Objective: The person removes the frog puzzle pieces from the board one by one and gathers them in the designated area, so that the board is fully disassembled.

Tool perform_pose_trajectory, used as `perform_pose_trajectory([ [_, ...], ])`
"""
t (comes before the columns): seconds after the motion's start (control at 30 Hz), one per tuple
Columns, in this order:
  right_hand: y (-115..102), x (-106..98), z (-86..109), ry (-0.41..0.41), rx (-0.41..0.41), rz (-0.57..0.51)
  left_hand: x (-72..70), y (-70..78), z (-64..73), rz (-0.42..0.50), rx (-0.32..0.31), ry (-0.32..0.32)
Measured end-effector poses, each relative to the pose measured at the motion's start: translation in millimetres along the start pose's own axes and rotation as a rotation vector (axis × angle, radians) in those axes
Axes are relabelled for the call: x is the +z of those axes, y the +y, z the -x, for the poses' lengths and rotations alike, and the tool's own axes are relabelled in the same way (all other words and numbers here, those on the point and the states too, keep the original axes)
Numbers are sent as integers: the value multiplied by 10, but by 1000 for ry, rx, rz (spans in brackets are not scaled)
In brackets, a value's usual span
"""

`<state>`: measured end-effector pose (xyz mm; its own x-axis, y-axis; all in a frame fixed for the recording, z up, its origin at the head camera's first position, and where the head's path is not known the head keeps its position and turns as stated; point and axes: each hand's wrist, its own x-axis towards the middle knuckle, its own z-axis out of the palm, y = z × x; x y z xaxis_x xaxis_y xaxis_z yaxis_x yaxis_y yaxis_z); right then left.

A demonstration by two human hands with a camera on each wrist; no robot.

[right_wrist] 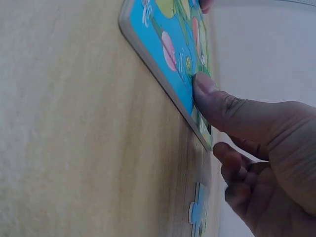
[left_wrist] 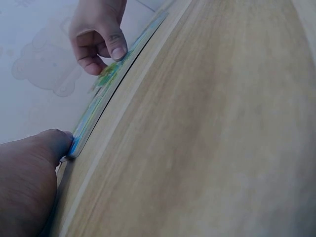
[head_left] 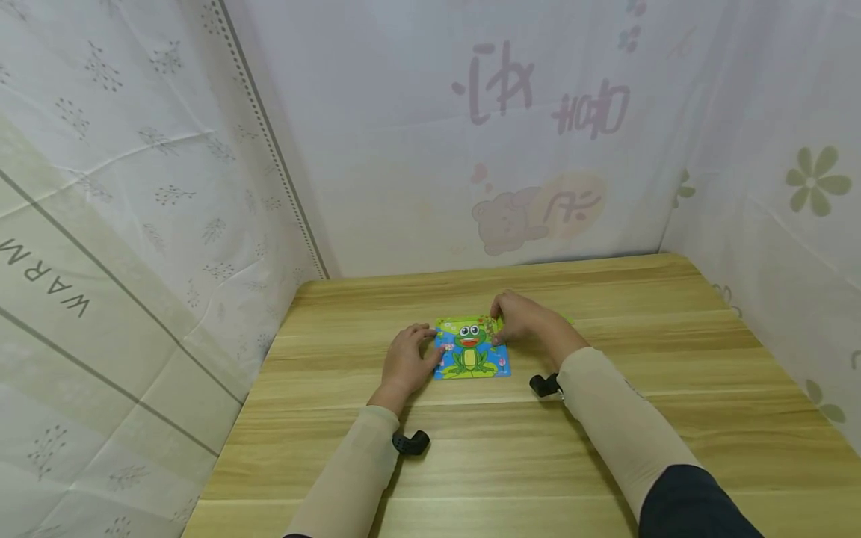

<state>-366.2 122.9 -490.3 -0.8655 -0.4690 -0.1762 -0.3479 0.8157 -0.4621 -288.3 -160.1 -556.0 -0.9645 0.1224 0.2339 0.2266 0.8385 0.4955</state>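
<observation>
A frog jigsaw puzzle [head_left: 469,362] in a thin board lies flat on the wooden table, with blue and green artwork. My left hand [head_left: 406,362] rests along its left side, fingers loosely bent. The left thumb [left_wrist: 57,143] presses at the board's edge. Over the upper right corner, my right hand [head_left: 521,317] pinches a small green puzzle piece [left_wrist: 105,75] between thumb and fingers, close over the board. From the right wrist, the right thumb [right_wrist: 212,96] overlaps the picture while the other fingers curl beyond the corner; the piece is hidden there.
A loose puzzle piece [right_wrist: 198,211] lies on the table beyond the board's right corner, mostly hidden behind my right wrist in the head view. Printed curtains [head_left: 403,149] hang around the back and sides of the table [head_left: 484,448].
</observation>
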Motion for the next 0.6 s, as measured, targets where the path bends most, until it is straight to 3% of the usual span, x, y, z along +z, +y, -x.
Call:
perform_pose_trajectory([
  [0.2,-21,16,-19,7,-13,-107,1,0,4,0,2,-1],
  [0.6,37,55,-64,3,-49,-204,-13,19,10,7,-1,-8],
])
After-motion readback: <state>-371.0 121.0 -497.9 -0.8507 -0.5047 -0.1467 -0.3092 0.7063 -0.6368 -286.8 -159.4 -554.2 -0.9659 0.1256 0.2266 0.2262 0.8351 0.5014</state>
